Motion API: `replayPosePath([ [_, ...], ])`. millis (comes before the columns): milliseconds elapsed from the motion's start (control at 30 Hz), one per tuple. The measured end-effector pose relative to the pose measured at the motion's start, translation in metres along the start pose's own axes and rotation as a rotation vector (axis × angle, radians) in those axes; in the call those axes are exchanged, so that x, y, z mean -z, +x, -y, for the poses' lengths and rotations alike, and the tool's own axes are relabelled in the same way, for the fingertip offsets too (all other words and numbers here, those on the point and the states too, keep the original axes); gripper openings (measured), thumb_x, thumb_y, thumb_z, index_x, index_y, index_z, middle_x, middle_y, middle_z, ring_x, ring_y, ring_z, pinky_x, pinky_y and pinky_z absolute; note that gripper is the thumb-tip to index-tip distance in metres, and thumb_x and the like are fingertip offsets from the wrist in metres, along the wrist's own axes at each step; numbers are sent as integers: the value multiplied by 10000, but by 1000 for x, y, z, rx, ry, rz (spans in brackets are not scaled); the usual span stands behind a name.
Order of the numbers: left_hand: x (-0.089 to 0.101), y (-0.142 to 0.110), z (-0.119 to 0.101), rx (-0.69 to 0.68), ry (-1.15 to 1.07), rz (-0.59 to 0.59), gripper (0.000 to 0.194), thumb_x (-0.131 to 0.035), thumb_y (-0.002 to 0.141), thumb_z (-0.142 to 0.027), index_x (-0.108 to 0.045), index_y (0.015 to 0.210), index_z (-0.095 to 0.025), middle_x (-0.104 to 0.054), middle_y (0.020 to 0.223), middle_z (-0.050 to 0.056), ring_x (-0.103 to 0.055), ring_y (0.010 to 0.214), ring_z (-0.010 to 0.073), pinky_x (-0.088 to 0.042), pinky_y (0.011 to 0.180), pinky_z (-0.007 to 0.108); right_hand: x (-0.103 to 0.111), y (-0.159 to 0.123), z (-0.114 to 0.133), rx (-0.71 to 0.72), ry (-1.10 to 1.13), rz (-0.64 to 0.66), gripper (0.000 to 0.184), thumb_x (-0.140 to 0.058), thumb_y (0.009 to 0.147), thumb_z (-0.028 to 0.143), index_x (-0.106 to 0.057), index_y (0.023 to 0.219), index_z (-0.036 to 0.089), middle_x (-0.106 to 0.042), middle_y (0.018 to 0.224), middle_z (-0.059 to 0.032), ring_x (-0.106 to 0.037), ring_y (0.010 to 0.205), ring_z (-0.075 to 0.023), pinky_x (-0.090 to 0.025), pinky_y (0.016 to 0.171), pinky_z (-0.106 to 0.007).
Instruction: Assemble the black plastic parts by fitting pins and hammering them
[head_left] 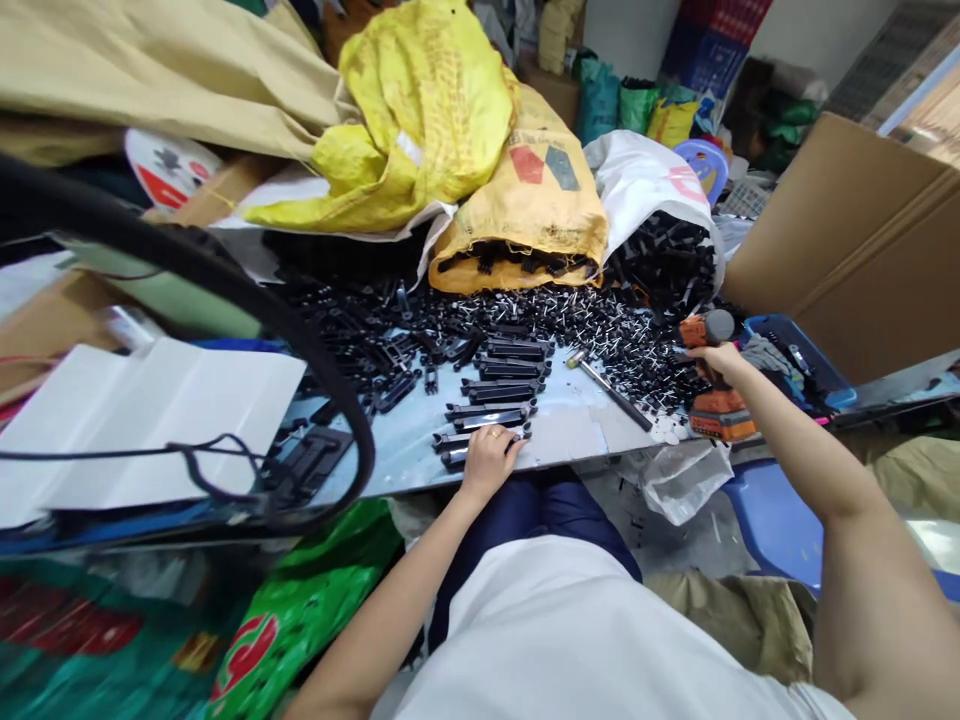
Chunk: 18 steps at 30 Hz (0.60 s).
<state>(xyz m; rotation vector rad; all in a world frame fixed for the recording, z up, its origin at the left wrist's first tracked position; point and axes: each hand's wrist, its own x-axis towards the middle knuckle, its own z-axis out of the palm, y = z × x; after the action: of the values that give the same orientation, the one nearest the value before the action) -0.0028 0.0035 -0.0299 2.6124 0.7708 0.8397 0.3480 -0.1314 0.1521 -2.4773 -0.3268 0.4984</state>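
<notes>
My right hand [721, 364] is closed around the handle of an orange and black cordless drill [721, 415], which stands on its battery at the right of the table. At the table's front edge, my left hand [489, 458] grips the nearest of a row of long black plastic parts [491, 412]; its fingertips curl over the part's right end. The parts lie side by side, running away from me. A hammer [616, 394] with a dark handle lies between the row and the drill. Behind it spreads a heap of small black pieces with silver screws [600, 325].
Loose black parts [382, 350] cover the table's left side. Yellow [427, 110], orange [551, 190] and white [649, 180] sacks stand along the back. A blue tray [832, 392] and a cardboard box [840, 250] are at right. A thick black cable [300, 345] arcs across the left foreground.
</notes>
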Motion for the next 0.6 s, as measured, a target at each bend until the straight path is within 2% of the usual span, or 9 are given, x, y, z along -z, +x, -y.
replayPosePath([
  [67, 1, 1, 2, -40, -25, 25, 248, -448, 872, -310, -645, 794, -180, -629, 752, 79, -582, 805, 215, -460, 696, 338, 9, 18, -6, -106, 20, -61, 228, -661, 682, 222, -565, 835, 83, -446, 419, 44, -418, 389, -87, -394, 437, -228],
  [133, 3, 3, 6, -80, -47, 60, 245, -435, 878, -288, -641, 804, -178, -632, 758, 77, -584, 801, 208, -462, 691, 332, 12, 30, -14, -157, 25, -62, 180, -642, 706, 213, -549, 790, 84, -439, 407, 41, -416, 378, -88, -392, 435, -236],
  [300, 7, 14, 21, -225, -130, 220, 235, -423, 882, -279, -636, 862, -181, -648, 824, 77, -595, 827, 195, -470, 730, 333, 11, 43, -33, -152, 42, -4, 143, -619, 738, 213, -555, 774, 89, -475, 433, 24, -466, 420, -100, -422, 479, -241],
  [400, 10, 20, 26, -282, -133, 298, 243, -419, 885, -297, -634, 884, -184, -652, 839, 79, -598, 844, 194, -465, 735, 330, 15, 44, -40, -108, 23, -28, 251, -652, 721, 276, -579, 855, 77, -531, 507, -5, -515, 507, -117, -442, 538, -245],
  [500, 19, 21, 26, -293, -59, 338, 237, -419, 882, -306, -629, 932, -208, -658, 870, 74, -595, 871, 200, -455, 742, 333, 24, 40, -44, -46, -170, -101, 385, -670, 692, 401, -608, 896, 81, -606, 668, -77, -574, 677, -177, -456, 630, -284],
  [600, 34, 11, 33, -176, 90, 250, 245, -427, 874, -334, -613, 978, -213, -656, 916, 90, -588, 904, 228, -450, 754, 359, 36, 27, -47, -65, -461, -125, 485, -599, 707, 539, -638, 869, 84, -624, 844, -162, -583, 848, -272, -451, 713, -354],
])
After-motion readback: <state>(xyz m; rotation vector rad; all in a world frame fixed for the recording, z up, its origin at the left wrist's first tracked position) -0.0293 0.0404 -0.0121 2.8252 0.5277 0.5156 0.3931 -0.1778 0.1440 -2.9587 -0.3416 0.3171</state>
